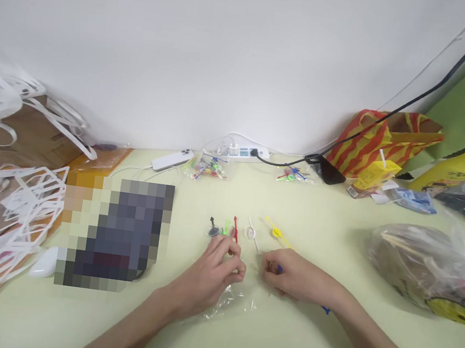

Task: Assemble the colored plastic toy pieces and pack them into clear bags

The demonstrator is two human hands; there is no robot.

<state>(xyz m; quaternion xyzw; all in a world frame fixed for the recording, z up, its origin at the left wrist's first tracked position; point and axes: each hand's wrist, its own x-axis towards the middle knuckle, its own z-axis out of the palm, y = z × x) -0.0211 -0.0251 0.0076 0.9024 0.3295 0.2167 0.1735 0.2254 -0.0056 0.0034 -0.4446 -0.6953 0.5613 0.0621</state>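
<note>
My right hand (290, 274) is closed round a blue plastic arrow piece (325, 310); blue shows between the fingers and beyond the wrist. To its left, my left hand (217, 269) has its fingers curled in, and whatever they hold is hidden. A clear plastic bag (226, 304) lies partly under that hand. Beyond the hands is a row of small arrow-shaped pieces with round middles: black (213, 227), green (226, 228), red (236, 229), white (252, 234) and yellow (276, 233). The left hand partly covers the green and red ones.
Two clear packets of coloured pieces (208, 168) (295, 175) lie near a power strip (242, 151) by the wall. A blurred dark object (121, 239) and white hangers (32, 199) are left. A phone (330, 171), yellow drink carton (376, 174) and bagged item (413, 266) stand right.
</note>
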